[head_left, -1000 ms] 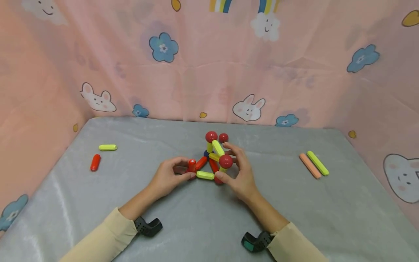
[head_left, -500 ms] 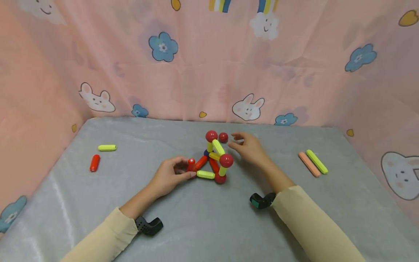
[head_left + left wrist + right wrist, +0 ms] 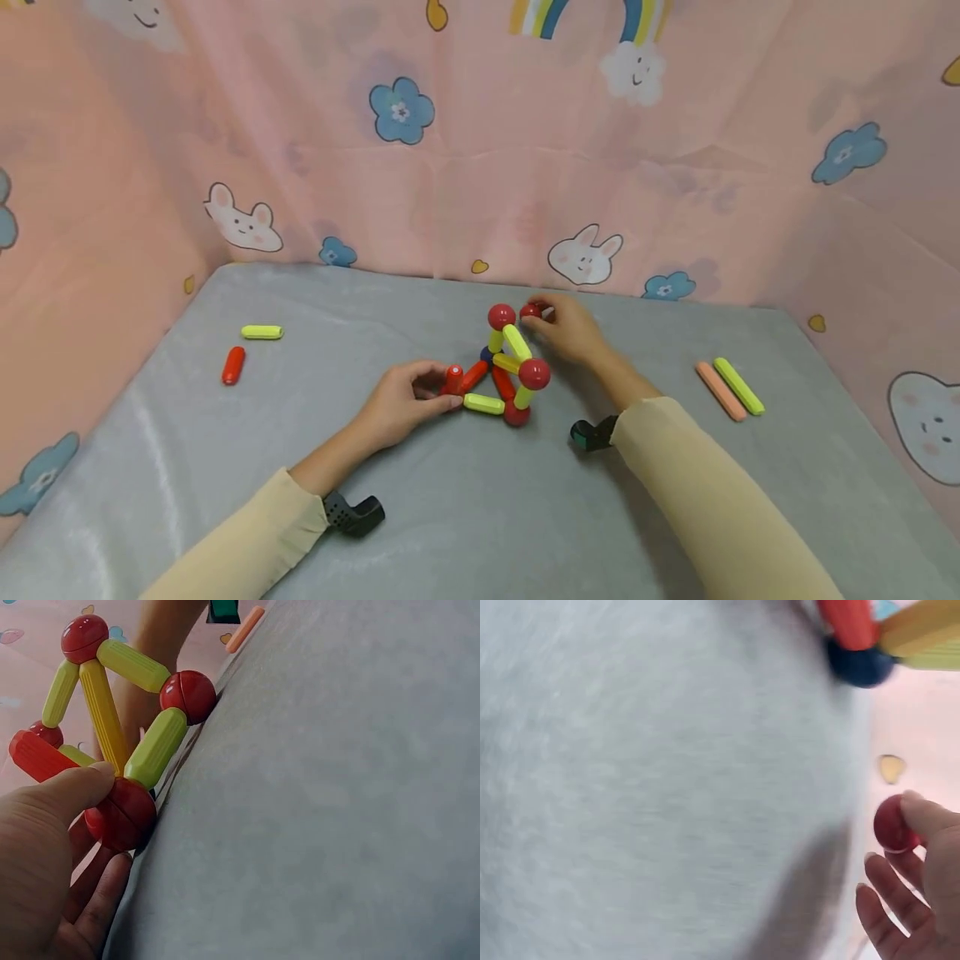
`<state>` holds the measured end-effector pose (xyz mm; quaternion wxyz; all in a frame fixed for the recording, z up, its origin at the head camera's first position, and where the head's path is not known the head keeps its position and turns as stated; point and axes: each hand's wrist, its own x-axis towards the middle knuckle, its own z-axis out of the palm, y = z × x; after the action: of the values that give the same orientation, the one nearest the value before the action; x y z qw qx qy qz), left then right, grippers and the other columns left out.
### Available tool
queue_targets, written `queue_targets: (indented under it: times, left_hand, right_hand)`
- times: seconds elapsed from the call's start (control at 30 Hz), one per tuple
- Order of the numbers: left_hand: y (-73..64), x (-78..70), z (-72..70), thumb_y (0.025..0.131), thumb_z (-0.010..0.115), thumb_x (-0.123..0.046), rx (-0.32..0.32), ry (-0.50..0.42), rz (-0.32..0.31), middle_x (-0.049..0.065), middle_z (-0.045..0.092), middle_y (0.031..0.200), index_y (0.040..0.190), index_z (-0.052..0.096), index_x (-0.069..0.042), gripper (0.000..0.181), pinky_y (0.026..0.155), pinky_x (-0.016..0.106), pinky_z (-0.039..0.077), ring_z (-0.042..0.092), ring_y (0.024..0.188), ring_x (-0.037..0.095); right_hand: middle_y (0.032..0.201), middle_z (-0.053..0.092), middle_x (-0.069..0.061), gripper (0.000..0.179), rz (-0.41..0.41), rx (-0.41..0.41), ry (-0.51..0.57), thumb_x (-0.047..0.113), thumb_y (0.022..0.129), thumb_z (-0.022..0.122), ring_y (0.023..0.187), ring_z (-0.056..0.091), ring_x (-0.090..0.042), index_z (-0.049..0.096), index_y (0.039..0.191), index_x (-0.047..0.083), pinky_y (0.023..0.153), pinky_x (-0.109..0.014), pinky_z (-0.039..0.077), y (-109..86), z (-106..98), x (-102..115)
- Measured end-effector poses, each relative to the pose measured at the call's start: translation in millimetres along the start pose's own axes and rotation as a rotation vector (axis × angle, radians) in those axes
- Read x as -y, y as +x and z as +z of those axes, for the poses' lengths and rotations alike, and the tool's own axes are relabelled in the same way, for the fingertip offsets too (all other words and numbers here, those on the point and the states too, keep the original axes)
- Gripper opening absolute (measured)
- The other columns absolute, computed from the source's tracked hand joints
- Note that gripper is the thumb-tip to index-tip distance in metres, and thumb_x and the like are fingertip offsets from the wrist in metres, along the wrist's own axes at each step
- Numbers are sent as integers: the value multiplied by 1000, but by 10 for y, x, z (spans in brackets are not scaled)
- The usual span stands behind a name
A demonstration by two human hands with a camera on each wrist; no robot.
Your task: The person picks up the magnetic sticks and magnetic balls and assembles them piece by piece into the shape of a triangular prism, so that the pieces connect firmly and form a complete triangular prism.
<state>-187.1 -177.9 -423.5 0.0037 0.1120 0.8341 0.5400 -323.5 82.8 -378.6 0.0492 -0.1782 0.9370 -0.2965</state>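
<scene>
A frame of coloured rods and balls stands mid-table in the head view, with red, green and yellow rods [image 3: 483, 404]. Its corners are red balls [image 3: 535, 373] and one dark blue ball [image 3: 861, 667]. My left hand [image 3: 397, 404] grips the red ball [image 3: 124, 817] at the frame's left corner, thumb on top and fingers below. From that corner a short red rod [image 3: 454, 377] points up, its top end bare. Behind the frame, on its right, my right hand [image 3: 573, 333] pinches a separate red ball [image 3: 894, 825] between thumb and forefinger, the other fingers spread.
On the left of the grey cloth [image 3: 465, 517] lie a green rod [image 3: 262, 332] and a red rod [image 3: 234, 365]. An orange rod [image 3: 721, 391] and a longer green rod [image 3: 738, 386] lie side by side at right. A pink patterned curtain [image 3: 480, 192] hangs behind.
My right hand has left the frame's right front corner, moved back and taken hold of the separate red ball. My left hand stays at its corner. The head view has shifted slightly.
</scene>
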Motion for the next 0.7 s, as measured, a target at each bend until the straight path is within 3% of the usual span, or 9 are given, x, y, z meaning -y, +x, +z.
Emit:
queue_targets:
  times: [0.13,0.23,0.3,0.43,0.53,0.7]
  left_hand:
    - [10,7,-8,85,82,-18,1,0,2,8,74,109,116,72,-9,34,80,21,56,68,96,16]
    - [33,-1,-16,84,83,-17,7,0,9,8,75,110,117,72,-9,35,81,21,56,69,97,17]
    - [51,-13,-24,84,82,-17,12,-1,16,9,75,111,117,72,-8,35,81,21,56,68,98,18]
    - [62,-18,-46,84,82,-15,9,-1,28,10,74,110,116,72,-7,34,80,21,56,68,95,17]
    - [56,-17,-54,84,82,-15,-2,-4,32,9,75,109,115,72,-8,34,78,21,55,68,90,14]
    - [35,2,-41,85,82,-16,9,-15,49,9,75,107,114,73,-7,32,77,22,55,68,90,13]
  right_hand:
    - [130,64,-13,48,19,-145,69,40,99,64,113,61,-32,59,138,13,91,-44,56,-101,-212,134]
    - [124,68,-11,45,-50,-282,104,42,97,66,107,65,-29,65,132,14,83,-35,57,-250,-464,345]
    - [120,70,-9,41,-120,-331,131,40,96,68,103,65,-25,67,129,14,80,-25,55,-384,-620,529]
    - [111,73,-5,34,-319,-314,186,28,93,74,99,64,-16,71,125,15,80,-17,53,-662,-749,937]
    - [109,74,-1,35,-454,-273,156,24,90,78,99,64,-13,71,124,17,85,-26,56,-808,-704,1166]
    - [109,73,3,34,-523,-194,9,27,88,80,99,65,-13,73,120,18,86,-36,57,-911,-468,1260]
